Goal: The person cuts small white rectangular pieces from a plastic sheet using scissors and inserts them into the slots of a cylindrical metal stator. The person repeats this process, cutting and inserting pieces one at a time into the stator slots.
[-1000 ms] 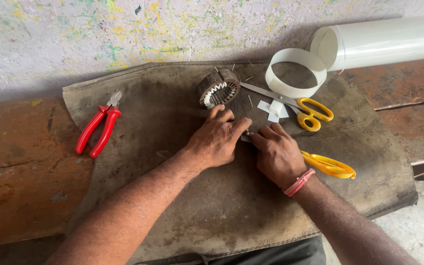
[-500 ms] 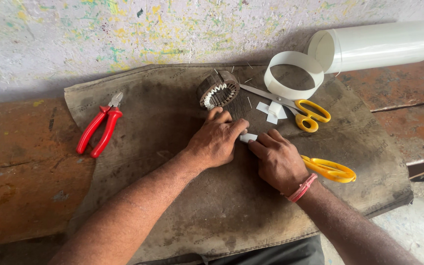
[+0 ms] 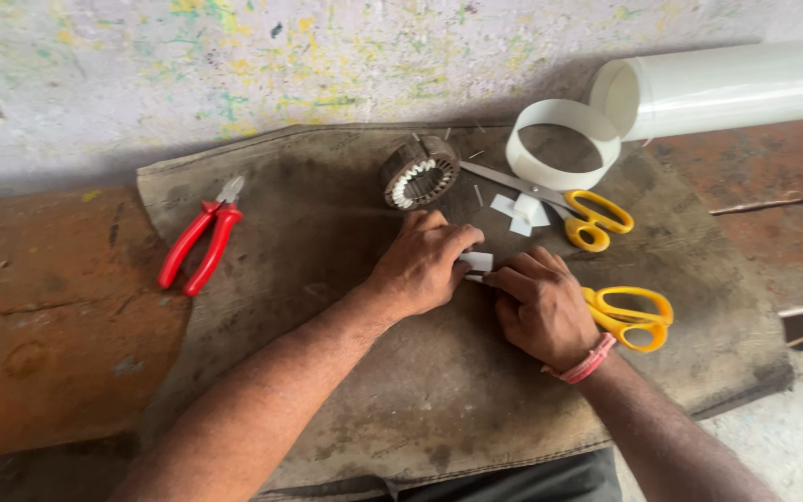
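Head view: the left hand (image 3: 420, 265) and the right hand (image 3: 543, 307) meet at the centre of the brown mat (image 3: 346, 390), both pinching a small white paper strip (image 3: 476, 261) between fingertips. Yellow scissors (image 3: 629, 316) lie just beside the right hand; red pliers (image 3: 199, 236) lie well apart.
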